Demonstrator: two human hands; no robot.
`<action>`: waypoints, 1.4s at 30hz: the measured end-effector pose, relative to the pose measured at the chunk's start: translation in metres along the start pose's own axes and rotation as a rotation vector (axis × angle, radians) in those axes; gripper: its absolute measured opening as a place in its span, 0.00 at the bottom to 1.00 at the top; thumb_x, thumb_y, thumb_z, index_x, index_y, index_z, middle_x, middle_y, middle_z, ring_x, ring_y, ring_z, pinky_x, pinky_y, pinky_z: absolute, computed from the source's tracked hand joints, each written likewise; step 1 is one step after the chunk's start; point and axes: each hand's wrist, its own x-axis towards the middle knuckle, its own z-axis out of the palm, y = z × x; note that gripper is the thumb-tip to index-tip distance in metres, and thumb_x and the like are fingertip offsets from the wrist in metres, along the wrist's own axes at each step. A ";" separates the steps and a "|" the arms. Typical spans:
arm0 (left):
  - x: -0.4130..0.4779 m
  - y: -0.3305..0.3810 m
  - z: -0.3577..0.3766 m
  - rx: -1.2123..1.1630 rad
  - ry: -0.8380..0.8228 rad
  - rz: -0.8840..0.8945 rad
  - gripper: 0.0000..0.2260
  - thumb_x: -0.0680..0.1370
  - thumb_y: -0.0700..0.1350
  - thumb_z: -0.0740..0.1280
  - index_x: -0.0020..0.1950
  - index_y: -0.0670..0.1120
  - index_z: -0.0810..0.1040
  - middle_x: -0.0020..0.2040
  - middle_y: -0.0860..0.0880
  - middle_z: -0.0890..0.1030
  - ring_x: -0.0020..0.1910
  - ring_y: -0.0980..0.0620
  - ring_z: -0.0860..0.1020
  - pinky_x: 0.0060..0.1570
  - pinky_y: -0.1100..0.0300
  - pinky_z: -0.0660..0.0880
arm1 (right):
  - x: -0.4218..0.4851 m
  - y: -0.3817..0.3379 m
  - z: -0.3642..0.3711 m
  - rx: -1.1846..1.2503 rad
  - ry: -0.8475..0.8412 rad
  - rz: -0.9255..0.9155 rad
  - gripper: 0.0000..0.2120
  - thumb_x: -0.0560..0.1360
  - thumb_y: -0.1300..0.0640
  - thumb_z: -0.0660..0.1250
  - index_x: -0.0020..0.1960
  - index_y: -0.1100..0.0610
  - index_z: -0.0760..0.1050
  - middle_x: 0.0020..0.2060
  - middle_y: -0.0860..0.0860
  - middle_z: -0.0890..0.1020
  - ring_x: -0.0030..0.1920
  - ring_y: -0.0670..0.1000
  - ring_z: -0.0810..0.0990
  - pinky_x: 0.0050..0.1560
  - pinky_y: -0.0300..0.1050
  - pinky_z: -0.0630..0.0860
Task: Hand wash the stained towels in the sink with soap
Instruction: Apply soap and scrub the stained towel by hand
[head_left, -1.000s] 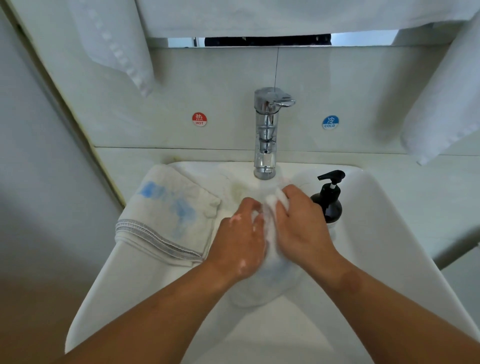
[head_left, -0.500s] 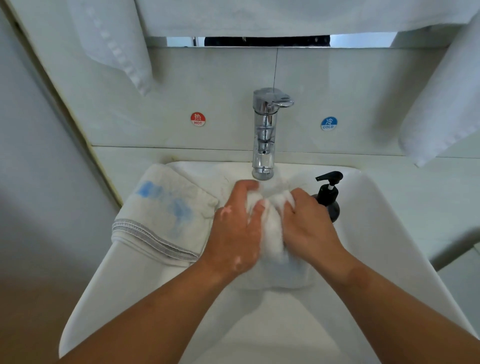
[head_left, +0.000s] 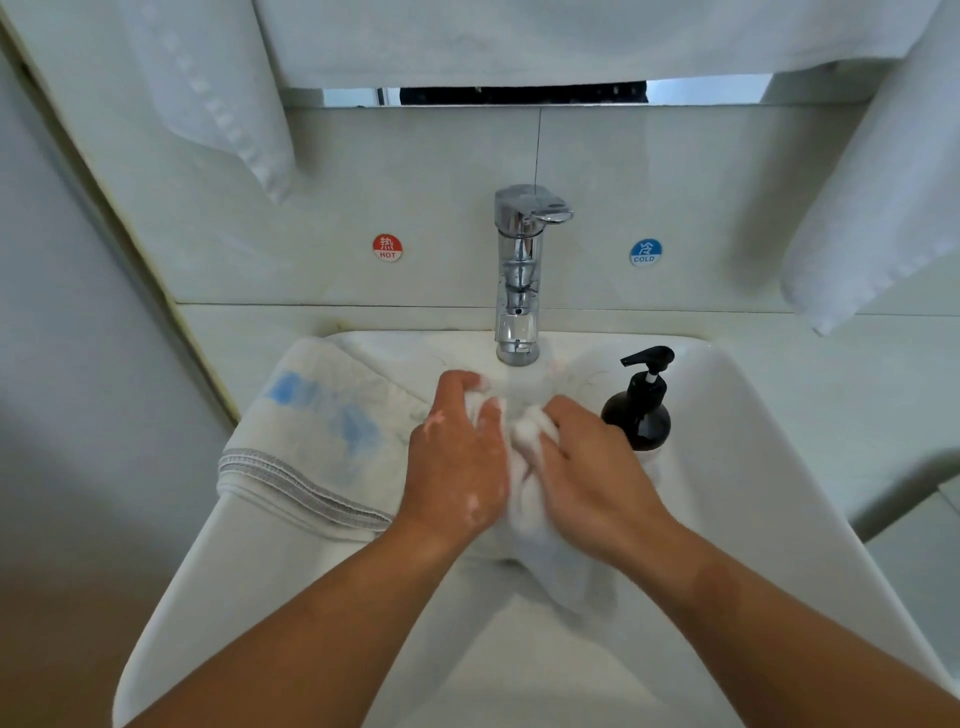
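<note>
Soapy towel (head_left: 522, 499) is sitting bunched in the middle of the frame, over the sink (head_left: 753, 467) basin just below the tap (head_left: 517, 270). Left hand (head_left: 457, 457) and right hand (head_left: 592, 467) are both gripping it, fingers curling into the cloth from either side, with suds clinging to the skin. Wet cloth like this is likely handling soft, limp and heavy with water. It is slippery with lather too, so taking a fistful of folds is looking safer than pinching an edge. Second towel (head_left: 322, 431), carrying blue stains, is lying draped over the sink's left rim, just beside the left hand. Black pump bottle (head_left: 641, 410) is standing just beside the right hand — no label is showing. On the wall, a red sticker (head_left: 387, 248) is reading "HOT" and a blue sticker (head_left: 645, 253) is reading "COLD".
</note>
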 end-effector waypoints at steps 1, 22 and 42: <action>-0.001 -0.001 0.000 0.074 -0.036 -0.030 0.08 0.85 0.47 0.58 0.63 0.49 0.72 0.55 0.50 0.80 0.55 0.46 0.78 0.47 0.62 0.66 | -0.002 -0.004 0.003 0.017 0.021 -0.048 0.11 0.82 0.52 0.61 0.42 0.50 0.65 0.38 0.50 0.76 0.40 0.54 0.73 0.38 0.46 0.66; -0.001 0.003 0.000 -0.082 -0.040 0.047 0.07 0.83 0.49 0.63 0.61 0.53 0.72 0.51 0.56 0.79 0.51 0.51 0.78 0.51 0.60 0.70 | 0.009 0.007 -0.004 -0.019 0.066 0.054 0.10 0.83 0.56 0.58 0.43 0.52 0.64 0.36 0.47 0.70 0.43 0.55 0.72 0.40 0.46 0.62; -0.015 0.002 -0.003 0.155 -0.150 0.144 0.09 0.85 0.48 0.57 0.63 0.51 0.72 0.52 0.52 0.81 0.53 0.48 0.79 0.48 0.60 0.68 | 0.013 0.001 0.000 0.035 0.215 -0.034 0.06 0.82 0.57 0.60 0.47 0.51 0.66 0.39 0.54 0.77 0.42 0.58 0.75 0.40 0.47 0.64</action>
